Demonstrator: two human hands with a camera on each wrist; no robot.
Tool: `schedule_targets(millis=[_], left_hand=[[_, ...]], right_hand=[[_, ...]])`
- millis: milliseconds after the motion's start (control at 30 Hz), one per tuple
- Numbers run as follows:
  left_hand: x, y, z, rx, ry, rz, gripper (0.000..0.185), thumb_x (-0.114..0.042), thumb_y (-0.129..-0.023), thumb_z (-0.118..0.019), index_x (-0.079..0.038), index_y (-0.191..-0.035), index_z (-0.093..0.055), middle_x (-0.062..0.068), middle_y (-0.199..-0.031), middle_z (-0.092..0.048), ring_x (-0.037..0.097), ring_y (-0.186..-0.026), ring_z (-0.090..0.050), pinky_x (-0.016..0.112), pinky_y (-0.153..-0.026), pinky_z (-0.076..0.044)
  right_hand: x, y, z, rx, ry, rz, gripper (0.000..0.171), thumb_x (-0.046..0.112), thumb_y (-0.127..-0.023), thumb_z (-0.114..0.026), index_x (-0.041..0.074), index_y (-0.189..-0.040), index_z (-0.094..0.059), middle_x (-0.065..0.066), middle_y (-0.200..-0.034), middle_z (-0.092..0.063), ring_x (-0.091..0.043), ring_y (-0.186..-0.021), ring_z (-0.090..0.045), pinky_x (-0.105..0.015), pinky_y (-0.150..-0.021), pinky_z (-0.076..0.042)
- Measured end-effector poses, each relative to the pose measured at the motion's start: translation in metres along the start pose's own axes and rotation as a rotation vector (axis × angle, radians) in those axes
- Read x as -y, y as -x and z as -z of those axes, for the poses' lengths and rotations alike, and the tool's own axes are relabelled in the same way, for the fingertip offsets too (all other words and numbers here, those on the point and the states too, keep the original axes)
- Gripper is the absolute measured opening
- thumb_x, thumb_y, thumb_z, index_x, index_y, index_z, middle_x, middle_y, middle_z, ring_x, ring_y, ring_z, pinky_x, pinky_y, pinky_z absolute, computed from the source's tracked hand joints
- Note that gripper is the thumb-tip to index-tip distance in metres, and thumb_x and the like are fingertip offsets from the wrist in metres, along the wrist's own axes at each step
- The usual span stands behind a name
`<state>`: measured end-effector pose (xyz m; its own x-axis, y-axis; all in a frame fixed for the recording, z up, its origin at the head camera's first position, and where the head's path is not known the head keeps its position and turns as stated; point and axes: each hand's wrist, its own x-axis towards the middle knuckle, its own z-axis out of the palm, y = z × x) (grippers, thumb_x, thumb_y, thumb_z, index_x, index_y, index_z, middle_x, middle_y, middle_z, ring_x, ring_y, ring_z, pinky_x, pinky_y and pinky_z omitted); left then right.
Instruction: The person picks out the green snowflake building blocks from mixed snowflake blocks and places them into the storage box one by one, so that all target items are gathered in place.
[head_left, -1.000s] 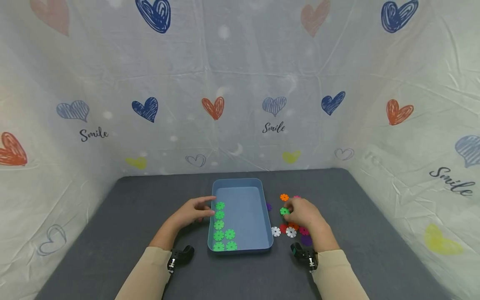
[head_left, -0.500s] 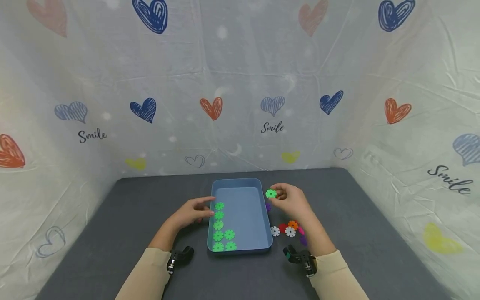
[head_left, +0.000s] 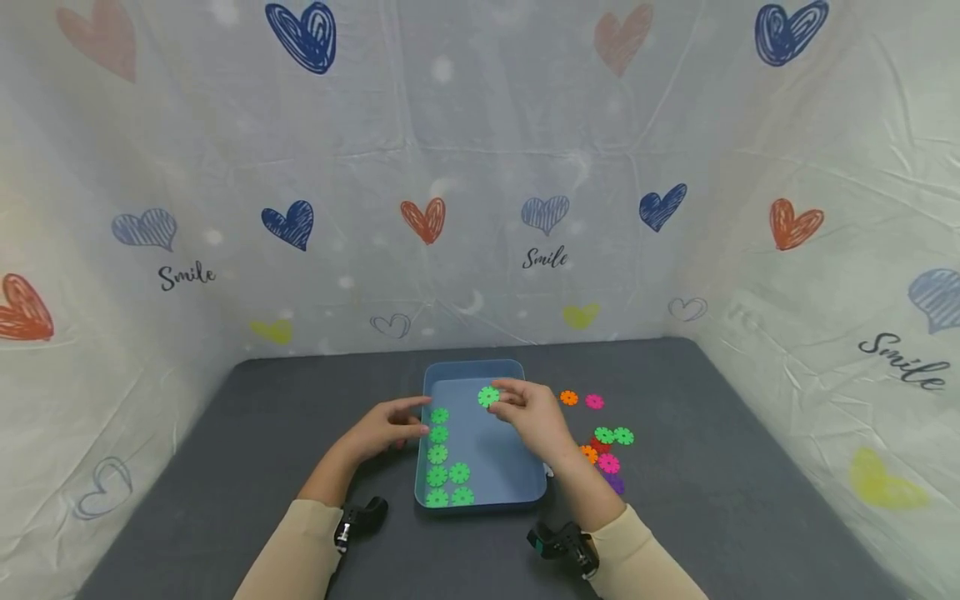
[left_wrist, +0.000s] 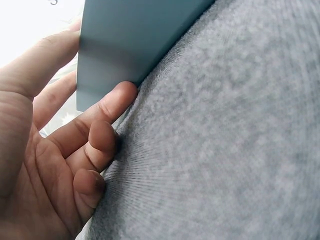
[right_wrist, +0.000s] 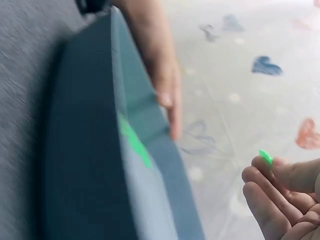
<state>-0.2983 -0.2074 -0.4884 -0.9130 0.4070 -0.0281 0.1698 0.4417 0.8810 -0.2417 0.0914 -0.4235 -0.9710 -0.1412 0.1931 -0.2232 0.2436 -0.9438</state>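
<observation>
A blue tray (head_left: pixel 517 490) sits mid-table with several green snowflake discs (head_left: pixel 438 455) lined along its left side. My right hand (head_left: pixel 528 412) hovers over the tray's far part and pinches one green disc (head_left: pixel 488 397) between thumb and fingers; that disc (right_wrist: pixel 265 156) shows edge-on in the right wrist view. My left hand (head_left: pixel 390 426) rests against the tray's left wall (left_wrist: pixel 125 45), fingers (left_wrist: pixel 100 112) relaxed on the grey mat.
Loose discs lie right of the tray: orange (head_left: pixel 569 397), pink (head_left: pixel 595 402), two green (head_left: pixel 613 435), plus orange, pink, red and purple ones (head_left: pixel 609 467) nearer me. A heart-print sheet walls in the grey table (head_left: pixel 750 467) on three sides.
My right hand lifted a green disc from the pile right of the tray and carried it left, over the tray. The left hand stayed at the tray's left wall.
</observation>
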Motion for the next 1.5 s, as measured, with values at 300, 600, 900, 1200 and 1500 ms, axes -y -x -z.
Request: schedule_targets(millis=[300, 600, 900, 1200, 1500], left_hand=[[0.0, -0.002, 0.0, -0.005, -0.003, -0.009, 0.062, -0.029, -0.094, -0.078, -0.011, -0.149, -0.055, 0.005, -0.093, -0.068, 0.021, -0.065, -0.053, 0.034, -0.054, -0.04], [-0.001, -0.001, -0.001, 0.012, -0.016, -0.008, 0.064, -0.032, -0.094, -0.077, -0.012, -0.15, -0.054, 0.005, -0.095, -0.069, 0.021, -0.065, -0.053, 0.032, -0.051, -0.038], [-0.002, -0.002, 0.002, 0.005, -0.018, -0.016, 0.062, -0.032, -0.094, -0.077, -0.013, -0.149, -0.055, 0.005, -0.094, -0.068, 0.02, -0.065, -0.052, 0.031, -0.05, -0.036], [-0.002, -0.002, 0.001, 0.012, -0.017, -0.016, 0.063, -0.032, -0.094, -0.077, -0.013, -0.15, -0.054, 0.005, -0.095, -0.069, 0.02, -0.065, -0.052, 0.031, -0.05, -0.036], [0.0, 0.0, 0.0, 0.005, -0.016, -0.006, 0.061, -0.031, -0.095, -0.076, -0.013, -0.15, -0.054, 0.004, -0.093, -0.068, 0.02, -0.064, -0.052, 0.031, -0.05, -0.036]], right_hand=[[-0.022, 0.003, -0.037, 0.102, 0.165, 0.064, 0.03, 0.006, -0.096, -0.071, 0.0, -0.126, -0.071, -0.011, -0.102, -0.075, -0.026, -0.096, -0.073, -0.041, -0.083, -0.057], [-0.041, 0.006, -0.05, 0.171, 0.375, 0.094, 0.025, 0.005, -0.091, -0.077, 0.003, -0.115, -0.077, -0.001, -0.088, -0.075, -0.012, -0.08, -0.069, -0.032, -0.072, -0.053], [-0.041, 0.005, -0.053, 0.191, 0.47, 0.147, 0.024, 0.006, -0.09, -0.078, 0.002, -0.114, -0.077, 0.004, -0.081, -0.069, -0.008, -0.073, -0.059, -0.03, -0.068, -0.049], [-0.042, 0.008, -0.055, 0.177, 0.531, 0.162, 0.021, 0.006, -0.09, -0.074, 0.0, -0.11, -0.078, 0.009, -0.067, -0.058, -0.005, -0.063, -0.051, -0.028, -0.064, -0.046], [-0.041, 0.008, -0.05, 0.215, 0.467, 0.124, 0.025, 0.008, -0.094, -0.07, -0.001, -0.116, -0.075, 0.008, -0.071, -0.058, -0.005, -0.058, -0.048, -0.027, -0.058, -0.042]])
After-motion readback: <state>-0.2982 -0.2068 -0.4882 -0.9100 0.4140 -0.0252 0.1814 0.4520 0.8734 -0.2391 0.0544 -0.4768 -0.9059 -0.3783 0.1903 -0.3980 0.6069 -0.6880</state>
